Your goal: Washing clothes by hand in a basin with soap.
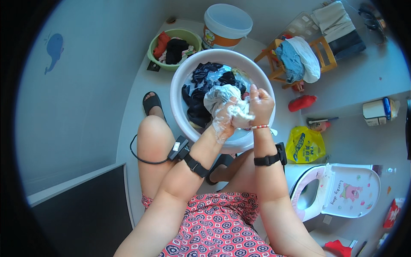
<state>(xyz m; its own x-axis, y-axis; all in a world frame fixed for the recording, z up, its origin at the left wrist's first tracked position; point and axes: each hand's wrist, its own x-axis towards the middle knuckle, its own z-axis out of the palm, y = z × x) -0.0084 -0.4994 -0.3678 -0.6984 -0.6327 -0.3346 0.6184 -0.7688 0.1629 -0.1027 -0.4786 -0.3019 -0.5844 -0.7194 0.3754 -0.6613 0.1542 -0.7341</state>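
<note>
A white, soapy cloth garment (221,96) is bunched between my hands above a large white plastic basin (178,75). My left hand (224,117), covered in suds, grips the lower side of the cloth. On the right, my right hand (261,106) is closed around the cloth's other end, its thumb pointing up. Dark wet clothes (197,96) lie in the water of the basin, with some lighter cloth among them. Parts of the garment are hidden behind my fingers.
Beyond the basin stand a green tub (151,51) of clothes and a lidded bucket (224,27). At the right are a wooden chair (327,64) with clothes, a red bottle (301,102), a yellow bag (305,144) and a toilet (298,196). My knees flank the near side.
</note>
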